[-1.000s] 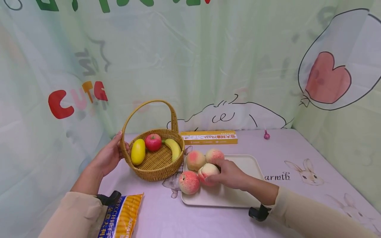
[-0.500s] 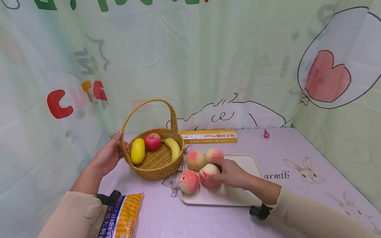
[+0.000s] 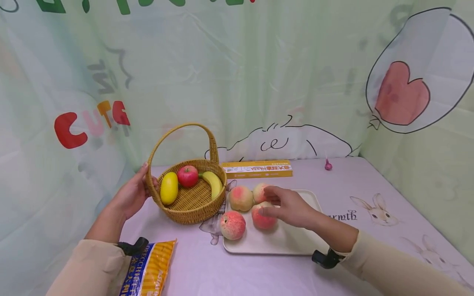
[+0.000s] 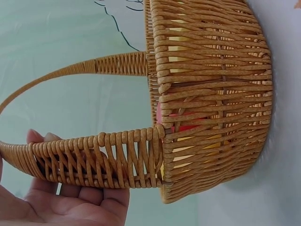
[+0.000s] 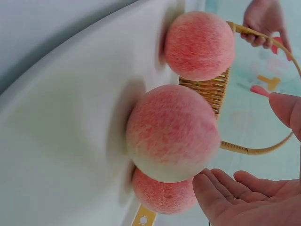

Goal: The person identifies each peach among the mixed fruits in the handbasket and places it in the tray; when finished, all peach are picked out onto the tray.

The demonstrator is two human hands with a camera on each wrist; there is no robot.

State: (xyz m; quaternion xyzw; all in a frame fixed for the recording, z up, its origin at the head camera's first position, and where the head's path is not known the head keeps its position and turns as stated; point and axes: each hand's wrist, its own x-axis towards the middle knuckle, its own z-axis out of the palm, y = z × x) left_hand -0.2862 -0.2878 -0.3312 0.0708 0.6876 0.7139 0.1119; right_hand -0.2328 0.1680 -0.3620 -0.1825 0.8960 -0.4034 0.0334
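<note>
My left hand (image 3: 131,193) grips the handle (image 4: 127,165) of a wicker basket (image 3: 189,216), its fingers passing behind the weave. In the basket lie a yellow mango-like fruit (image 3: 169,189), a red apple (image 3: 188,176) and a banana (image 3: 214,187). My right hand (image 3: 294,209), with loosely bent fingers and thumb spread apart, hovers beside a peach (image 3: 265,219) on a cream tray (image 3: 296,240). In the right wrist view that peach (image 5: 171,134) stands free on the tray, with fingertips (image 5: 203,181) near its side. Several peaches share the tray, one (image 3: 233,225) at its left edge.
Behind the tray lies a yellow pasta box (image 3: 257,169). A blue and orange pasta bag (image 3: 152,267) is by the left sleeve. A small purple onion-like item (image 3: 328,165) lies at the back right. Printed curtains surround the table.
My right hand has let go of the front peach and drawn back to the right and slightly up. That peach sits a little further right. My left hand still holds the basket.
</note>
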